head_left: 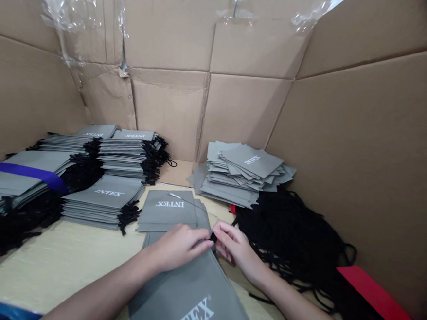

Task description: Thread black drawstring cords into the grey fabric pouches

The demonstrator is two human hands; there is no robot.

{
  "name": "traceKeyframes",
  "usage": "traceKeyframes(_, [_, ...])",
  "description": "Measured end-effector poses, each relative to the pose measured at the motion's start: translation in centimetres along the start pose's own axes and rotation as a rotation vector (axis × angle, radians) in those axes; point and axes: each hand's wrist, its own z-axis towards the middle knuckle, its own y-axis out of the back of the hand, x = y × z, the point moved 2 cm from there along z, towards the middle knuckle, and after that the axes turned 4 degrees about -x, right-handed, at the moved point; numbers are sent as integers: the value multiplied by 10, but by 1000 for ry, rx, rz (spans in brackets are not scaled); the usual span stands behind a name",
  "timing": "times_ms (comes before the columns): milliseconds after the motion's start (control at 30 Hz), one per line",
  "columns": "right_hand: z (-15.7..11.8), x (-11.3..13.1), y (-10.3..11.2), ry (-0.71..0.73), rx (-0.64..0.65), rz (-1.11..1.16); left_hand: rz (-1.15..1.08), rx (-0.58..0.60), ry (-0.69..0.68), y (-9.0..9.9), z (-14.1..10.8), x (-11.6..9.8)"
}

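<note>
A grey drawstring bag [189, 295] printed INTEX lies in front of me, its far corner between my hands. At that corner, a short bit of black cord [213, 238] shows between my fingertips. My left hand [180, 248] pinches there with thumb and forefinger, its palm over the bag. From the other side my right hand [234, 247] is closed on the cord, its fingers curled; how the cord runs inside the fingers is hidden. Just beyond lie several flat grey bags [169, 213], with a thin metal threading tool [174, 195] on top.
Neat stacks of corded bags [103, 196] stand at left, one under a purple band [26, 172]. A loose bag pile [241, 174] sits at back right. Beside it spreads a heap of black cords [292, 229] with a red strip [379, 303]. Tall cardboard walls [166, 98] enclose the table.
</note>
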Motion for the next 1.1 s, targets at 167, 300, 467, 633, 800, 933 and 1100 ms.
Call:
traceKeyframes(167, [2,-2,1,-15,33,142,3,-37,38,3,0,-2])
traceKeyframes(300, [4,-6,4,24,7,131,-31,-53,39,6,0,-2])
traceKeyframes(467, [7,-12,6,66,-28,138,-43,-66,40,5,0,-1])
traceKeyframes(633, [1,0,6,135,-6,-135,10,-38,16,3,-1,-3])
traceKeyframes(800, [-3,11,5,222,-33,-348,23,1,-15,1,-2,-6])
traceKeyframes(933, [-2,15,3,235,7,-355,-19,-6,4,-1,-2,-5])
traceKeyframes(1100, [-1,15,4,138,9,-212,-308,-69,89,-6,2,0])
